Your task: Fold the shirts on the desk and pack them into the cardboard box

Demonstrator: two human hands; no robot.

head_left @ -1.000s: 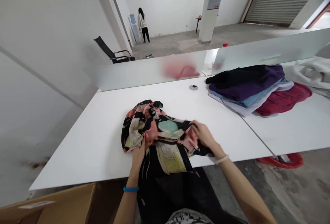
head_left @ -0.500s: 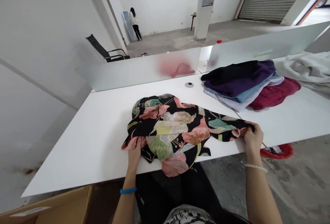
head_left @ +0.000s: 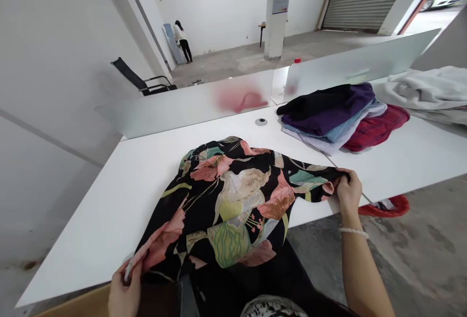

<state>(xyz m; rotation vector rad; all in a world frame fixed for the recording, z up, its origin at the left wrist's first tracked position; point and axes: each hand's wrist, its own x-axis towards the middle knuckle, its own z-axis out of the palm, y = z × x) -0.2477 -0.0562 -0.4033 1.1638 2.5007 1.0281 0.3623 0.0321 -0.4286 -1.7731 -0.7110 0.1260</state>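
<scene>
Right hand (head_left: 348, 193) closing on far corner of black floral garment (head_left: 226, 205), fingers pinching cloth; left hand (head_left: 124, 290) gripping opposite corner, nearer body, at edge of white counter (head_left: 91, 244). Garment spreading diagonally between hands, long axis running hand to hand.

Stacked clothes (head_left: 326, 120) lie right of the garment (head_left: 226, 205)

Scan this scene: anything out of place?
One thing: a red plastic container, partly hidden under the white desk, sits on the bare concrete floor. It looks stray rather than stowed; its contents can't be made out.
</scene>
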